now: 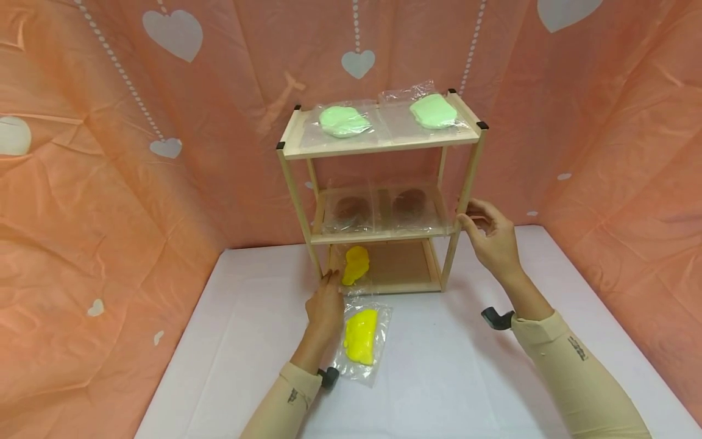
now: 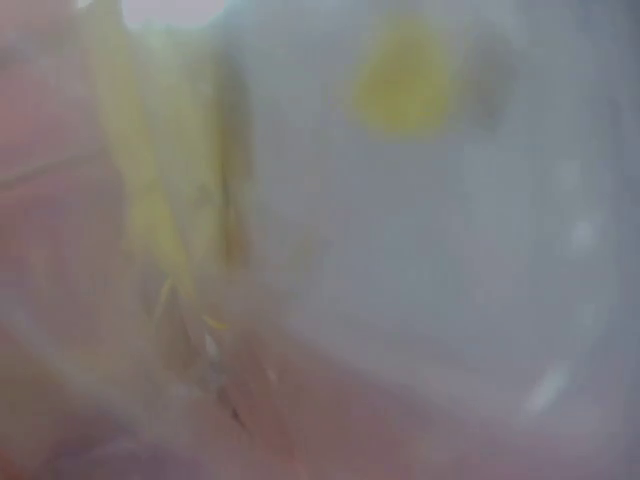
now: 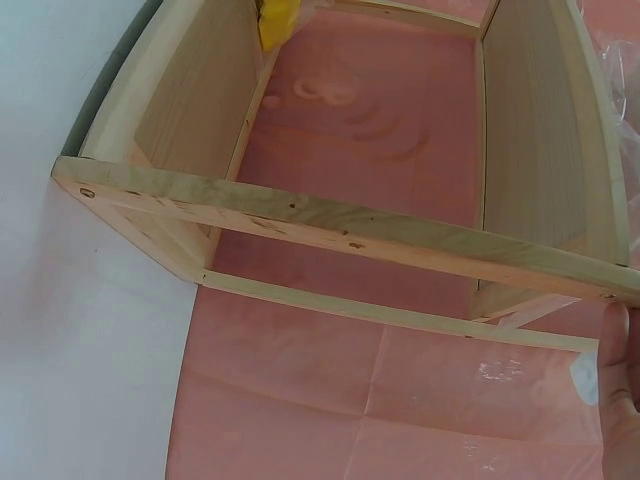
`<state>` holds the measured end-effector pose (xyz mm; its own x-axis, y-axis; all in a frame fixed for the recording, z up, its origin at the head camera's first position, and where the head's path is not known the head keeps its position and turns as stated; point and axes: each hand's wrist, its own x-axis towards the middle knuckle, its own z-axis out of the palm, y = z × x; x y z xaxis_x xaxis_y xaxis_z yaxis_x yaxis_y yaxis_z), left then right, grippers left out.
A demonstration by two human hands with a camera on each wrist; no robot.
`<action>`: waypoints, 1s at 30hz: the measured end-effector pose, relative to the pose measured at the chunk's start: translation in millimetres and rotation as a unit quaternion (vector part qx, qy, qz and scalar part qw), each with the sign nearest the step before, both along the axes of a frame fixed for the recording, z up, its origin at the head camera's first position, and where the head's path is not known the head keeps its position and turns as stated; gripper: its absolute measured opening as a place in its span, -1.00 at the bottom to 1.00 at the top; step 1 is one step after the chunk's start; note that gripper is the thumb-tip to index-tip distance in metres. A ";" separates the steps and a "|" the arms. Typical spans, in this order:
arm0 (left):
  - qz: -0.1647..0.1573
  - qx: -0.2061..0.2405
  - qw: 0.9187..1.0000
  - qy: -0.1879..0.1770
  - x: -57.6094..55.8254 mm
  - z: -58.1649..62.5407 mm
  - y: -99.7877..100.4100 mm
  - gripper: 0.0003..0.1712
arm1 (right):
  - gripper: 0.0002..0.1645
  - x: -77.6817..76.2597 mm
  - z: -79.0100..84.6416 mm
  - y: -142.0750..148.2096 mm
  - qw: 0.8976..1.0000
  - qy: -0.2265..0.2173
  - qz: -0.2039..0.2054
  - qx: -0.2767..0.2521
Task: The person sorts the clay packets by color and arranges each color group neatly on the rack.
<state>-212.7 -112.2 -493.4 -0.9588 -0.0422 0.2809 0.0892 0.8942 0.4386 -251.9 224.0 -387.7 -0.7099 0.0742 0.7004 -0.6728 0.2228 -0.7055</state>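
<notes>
In the head view, my left hand (image 1: 325, 308) reaches to the lower left front of a small wooden shelf rack (image 1: 384, 236), its fingers extended beside the left front post. Right by it, on the bottom shelf, lies a flattened yellow clay-like piece (image 1: 356, 265) in clear plastic. A second yellow piece (image 1: 361, 336) in a clear bag (image 1: 359, 373) lies on the table next to my left forearm. My right hand (image 1: 493, 238) grips the rack's right front post (image 1: 467, 183) near the middle shelf. The left wrist view is blurred and hazy.
Two pale green pieces (image 1: 343, 121) in plastic lie on the top shelf. Two dark brown ones (image 1: 353, 210) sit on the middle shelf. A white table (image 1: 439, 366) carries the rack, and a pink cloth (image 1: 247, 91) with white hearts hangs behind and at both sides.
</notes>
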 end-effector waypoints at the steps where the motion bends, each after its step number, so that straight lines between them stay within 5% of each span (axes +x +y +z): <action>1: -0.001 -0.002 1.000 -0.001 0.4 0.2 -0.3 -0.47 | -0.61 0.0 -0.1 0.0 1.000 0.000 0.001 0.000; 16: -0.030 0.004 1.000 -0.007 17.1 9.1 -8.9 -0.62 | -0.61 -0.5 -2.2 -0.6 1.000 0.005 0.006 -0.009; 30: -0.022 0.048 0.998 -0.041 42.6 10.6 -23.1 -0.50 | -0.61 1.2 -2.3 -1.7 1.000 -0.002 0.002 -0.003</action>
<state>-170.1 -135.3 -482.8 -0.9800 -0.0221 0.1976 0.0878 0.8436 0.5298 -250.7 222.3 -390.0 -0.7123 0.0756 0.6978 -0.6715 0.2156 -0.7089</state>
